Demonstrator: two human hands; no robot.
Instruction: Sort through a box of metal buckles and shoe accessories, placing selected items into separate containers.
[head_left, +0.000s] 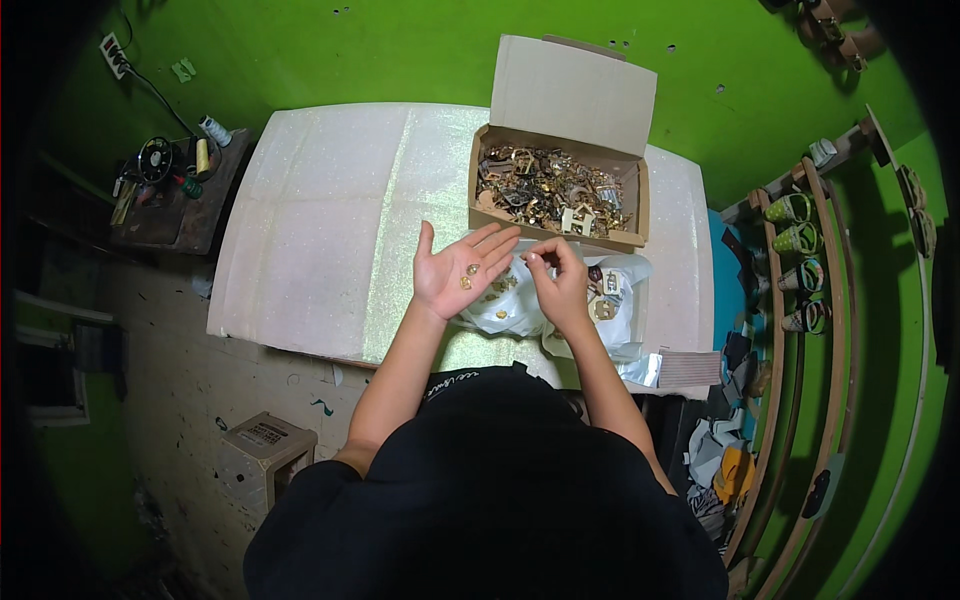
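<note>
My left hand (458, 272) is held palm up with its fingers stretched out. A few small gold-coloured metal pieces (468, 277) lie loose on that palm. Just to its right, my right hand (560, 285) has thumb and fingertips pinched together; whatever is between them is too small to make out. Beneath the hands is a clear plastic bag (520, 316) with several more small gold-coloured pieces in it. Partly behind my right wrist, a white plastic-lined box (632, 300) holds larger metal buckles or ornaments (606, 308).
Beyond my hands, an open cardboard box (556, 231) is full of mixed metal fittings, its lid raised. A pale shimmering sheet covers the table (310, 220). A striped flat piece (690, 368) lies at the right front corner. Sandals (797, 240) hang on a wooden rack at right; a stool (265, 445) stands lower left.
</note>
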